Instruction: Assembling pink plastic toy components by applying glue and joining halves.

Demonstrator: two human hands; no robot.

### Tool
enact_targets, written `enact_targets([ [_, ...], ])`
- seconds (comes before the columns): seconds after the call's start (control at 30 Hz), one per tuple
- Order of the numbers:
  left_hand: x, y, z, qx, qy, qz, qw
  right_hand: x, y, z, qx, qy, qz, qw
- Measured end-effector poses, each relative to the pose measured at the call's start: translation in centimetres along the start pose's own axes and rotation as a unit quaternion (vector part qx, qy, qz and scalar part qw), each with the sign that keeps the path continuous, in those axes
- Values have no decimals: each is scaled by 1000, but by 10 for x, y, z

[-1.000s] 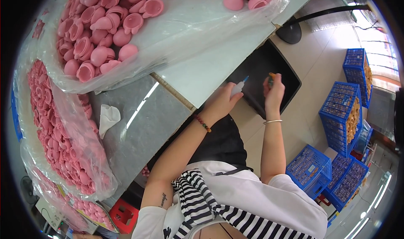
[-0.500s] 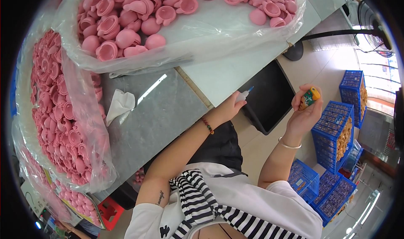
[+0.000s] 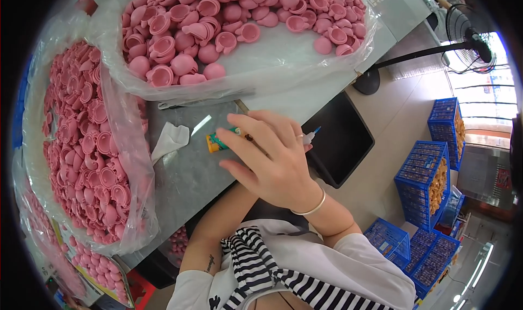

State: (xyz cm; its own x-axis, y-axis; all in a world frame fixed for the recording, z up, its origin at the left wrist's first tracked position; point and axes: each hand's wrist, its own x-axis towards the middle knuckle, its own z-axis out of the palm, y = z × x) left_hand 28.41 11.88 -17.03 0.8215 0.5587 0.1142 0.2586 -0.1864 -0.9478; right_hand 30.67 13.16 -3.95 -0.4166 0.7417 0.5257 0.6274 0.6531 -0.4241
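My right hand (image 3: 275, 165), a bangle on its wrist, is over the grey tabletop (image 3: 201, 168) with its fingers spread. Just past its fingertips lies a small green package with a yellow end (image 3: 216, 142), partly covered by the fingers; it appears to rest on the tabletop. Behind the right hand, most of my left hand (image 3: 308, 147) is hidden, with only a fingertip showing. That left hand is closed on a small white bottle with a blue nozzle (image 3: 310, 137), which points up and right toward a black bin.
Clear plastic bags (image 3: 229, 83) of pink hollow plastic pieces (image 3: 182, 63) stand at the back and left. A crumpled white tissue (image 3: 171, 139) lies on the table. The black bin (image 3: 343, 141) is right of the table edge. Blue crates (image 3: 417, 184) and a fan (image 3: 468, 40) stand farther right.
My right hand has swung left from beyond the bin to the table, bringing the green package, and its fingers have spread. My left hand still has the bottle.
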Motion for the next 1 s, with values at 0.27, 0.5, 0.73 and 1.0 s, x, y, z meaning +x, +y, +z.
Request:
enact_targets([
  [0.27,22,31,10,-938,-62,-238,244,-118,30,7,247,265,251,898],
  [0.5,22,0,-13,-978,-27,-99,182,-170,71,15,558,273,519,587],
  [0.73,-46,-96,-24,-966,-61,-163,190,-107,52,-7,357,331,329,809],
  [1.0,-206,-223,-31,-705,28,-536,464,-14,-2,-7,554,153,160,802],
])
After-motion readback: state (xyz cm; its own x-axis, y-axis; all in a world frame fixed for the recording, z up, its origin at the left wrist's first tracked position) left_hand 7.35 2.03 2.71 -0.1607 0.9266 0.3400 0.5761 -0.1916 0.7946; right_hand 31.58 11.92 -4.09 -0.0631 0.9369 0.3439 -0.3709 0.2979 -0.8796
